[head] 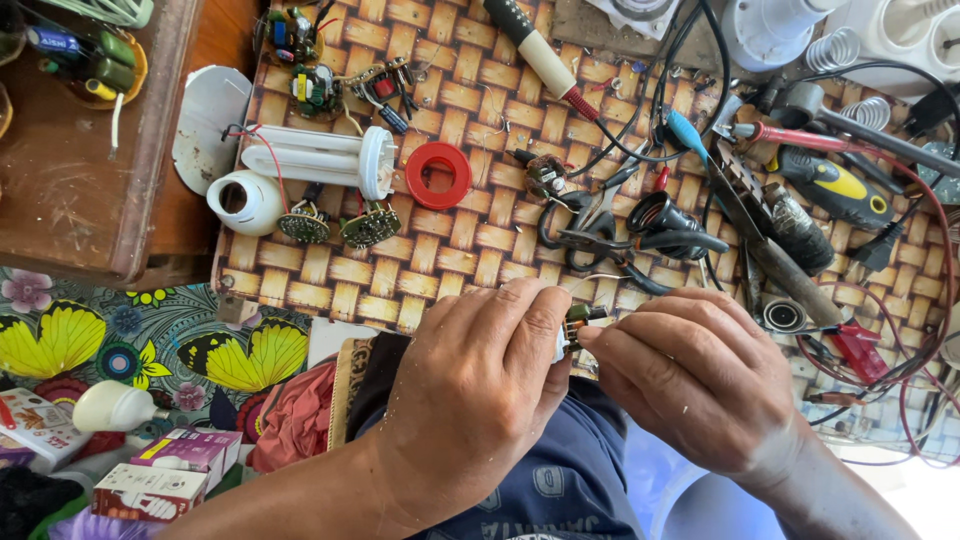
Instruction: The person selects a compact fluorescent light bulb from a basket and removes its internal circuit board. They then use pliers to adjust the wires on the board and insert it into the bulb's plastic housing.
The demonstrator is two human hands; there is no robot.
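While a small circuit board is pinched between both hands just above the lap, it is kept close to the near edge of the woven mat, likely so the parts are seen up close. The left hand is curled around a white piece, mostly hidden, with thumb and forefinger closed on the board's left side; the right hand is pinched on the board's right end with its fingertips. Neither hand is spread.

Counted on the mat: one spiral-free tube lamp laid on its side, one white lamp base beside it, two round boards wired to it, one red ring, one pair of scissors, one black lamp socket, one yellow-and-black tool, one white-and-red-handled probe. Tools are clustered at the right, probably within reach of the right hand. More loose boards are seen at the top left, at least three; exact count cannot be told. On the floral cloth, one white bulb and three small boxes are laid.
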